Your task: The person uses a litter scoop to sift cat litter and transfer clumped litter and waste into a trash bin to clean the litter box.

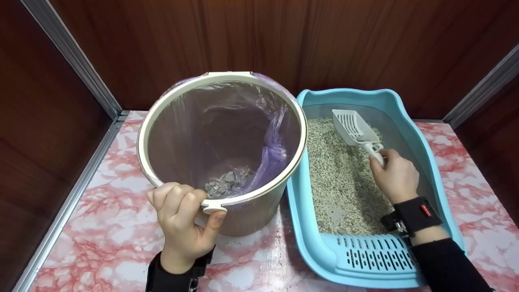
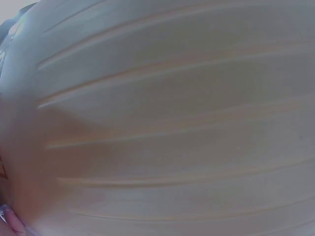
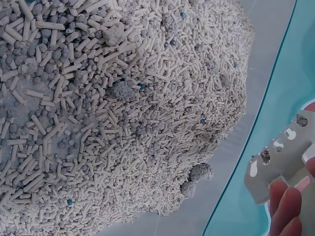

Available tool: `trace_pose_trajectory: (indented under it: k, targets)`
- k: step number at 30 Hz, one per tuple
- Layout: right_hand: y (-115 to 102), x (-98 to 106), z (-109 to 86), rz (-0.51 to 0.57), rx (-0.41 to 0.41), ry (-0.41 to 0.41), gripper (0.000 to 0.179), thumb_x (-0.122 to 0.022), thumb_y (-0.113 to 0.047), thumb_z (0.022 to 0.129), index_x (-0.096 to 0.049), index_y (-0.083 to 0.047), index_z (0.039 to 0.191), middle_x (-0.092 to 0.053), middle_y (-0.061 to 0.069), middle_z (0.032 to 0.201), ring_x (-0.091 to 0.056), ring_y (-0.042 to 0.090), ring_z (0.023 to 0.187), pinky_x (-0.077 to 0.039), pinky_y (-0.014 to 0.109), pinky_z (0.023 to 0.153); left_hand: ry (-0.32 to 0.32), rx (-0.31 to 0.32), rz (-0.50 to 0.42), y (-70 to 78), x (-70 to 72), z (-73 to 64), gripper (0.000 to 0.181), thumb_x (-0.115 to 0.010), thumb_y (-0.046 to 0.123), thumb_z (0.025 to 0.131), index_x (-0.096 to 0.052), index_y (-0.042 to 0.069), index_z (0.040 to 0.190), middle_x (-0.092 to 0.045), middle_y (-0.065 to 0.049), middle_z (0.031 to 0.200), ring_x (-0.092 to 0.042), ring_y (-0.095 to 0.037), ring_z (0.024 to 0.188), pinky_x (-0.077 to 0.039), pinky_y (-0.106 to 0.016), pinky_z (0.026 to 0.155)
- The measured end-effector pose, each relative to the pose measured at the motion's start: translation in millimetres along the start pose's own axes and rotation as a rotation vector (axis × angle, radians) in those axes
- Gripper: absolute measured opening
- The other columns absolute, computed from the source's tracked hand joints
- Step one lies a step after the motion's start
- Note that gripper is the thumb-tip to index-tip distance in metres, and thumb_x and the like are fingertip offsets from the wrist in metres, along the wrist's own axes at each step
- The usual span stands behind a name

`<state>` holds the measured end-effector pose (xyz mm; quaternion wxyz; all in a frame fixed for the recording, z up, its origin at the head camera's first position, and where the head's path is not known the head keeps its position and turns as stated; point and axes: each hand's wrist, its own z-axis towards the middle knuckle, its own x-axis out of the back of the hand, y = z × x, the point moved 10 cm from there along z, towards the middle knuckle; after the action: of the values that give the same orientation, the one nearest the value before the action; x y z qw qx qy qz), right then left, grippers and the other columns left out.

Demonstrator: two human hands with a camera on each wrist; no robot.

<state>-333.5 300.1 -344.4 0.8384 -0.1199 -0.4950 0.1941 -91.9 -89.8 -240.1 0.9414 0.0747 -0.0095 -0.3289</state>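
Observation:
My left hand (image 1: 180,221) grips the near rim of a round trash bin (image 1: 247,221), fingers over the edge and thumb outside by a small tab. A purple liner (image 1: 275,153) hangs inside, with grey litter clumps (image 1: 227,182) at the bottom. The left wrist view is filled by the bin's ribbed side. My right hand (image 1: 396,178) holds a white slotted litter scoop (image 1: 363,138) by its handle, over the far part of a blue litter box (image 1: 300,211). Dark bits show at the slots of the scoop (image 3: 261,187). Pellet litter (image 1: 336,182) covers the box floor.
Several grey clumps, including one dark clump (image 3: 201,172) near the box wall, lie on the litter. A slotted step (image 1: 377,253) forms the box's front. Dark wood-look panels (image 1: 259,36) stand behind and beside the red-and-white marbled surface (image 1: 101,219).

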Motion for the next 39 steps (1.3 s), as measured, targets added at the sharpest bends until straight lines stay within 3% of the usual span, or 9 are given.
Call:
trace_pose_trajectory:
  k: [13, 23, 34, 39]
  targets:
    - [-5, 0, 1.4, 0.006, -0.003, 0.043, 0.026, -0.066, -0.015, 0.088, -0.063, 0.003, 0.105, -0.067, 0.024, 0.088, -0.06, 0.043, 0.068, -0.04, 0.056, 0.06, 0.009, -0.014, 0.015, 1.2, 6.6, 1.3, 0.053, -0.051, 0.051, 0.096, -0.048, 0.007, 0.067, -0.042, -0.006, 0.067, -0.036, -0.029, 0.071, -0.021, -0.043, 0.071]
    - [-2, 3, -0.1, -0.008, -0.025, 0.055, 0.024, -0.066, -0.014, 0.087, -0.062, 0.001, 0.105, -0.067, 0.022, 0.088, -0.059, 0.042, 0.068, -0.04, 0.054, 0.059, -0.005, -0.018, 0.031, -0.3, 7.4, -1.7, 0.053, -0.05, 0.052, 0.096, -0.049, 0.007, 0.067, -0.043, -0.005, 0.067, -0.037, -0.029, 0.071, -0.022, -0.043, 0.07]
    - [9, -1, 5.7, 0.057, -0.129, -0.099, 0.034, -0.066, -0.02, 0.089, -0.059, 0.003, 0.113, -0.066, 0.024, 0.097, -0.061, 0.039, 0.077, -0.043, 0.051, 0.066, -0.021, -0.024, 0.027, -2.5, 3.7, -1.8, 0.052, -0.05, 0.052, 0.096, -0.049, 0.008, 0.067, -0.042, -0.004, 0.067, -0.038, -0.027, 0.07, -0.023, -0.042, 0.071]
    - [-2, 15, 14.8, 0.123, -0.12, -0.117, 0.035, -0.068, -0.018, 0.089, -0.057, 0.007, 0.112, -0.063, 0.023, 0.092, -0.058, 0.028, 0.068, -0.045, 0.036, 0.059, -0.043, -0.024, 0.035, -5.2, 0.7, -5.6, 0.051, -0.049, 0.053, 0.096, -0.05, 0.009, 0.069, -0.044, -0.004, 0.068, -0.039, -0.027, 0.071, -0.023, -0.042, 0.071]
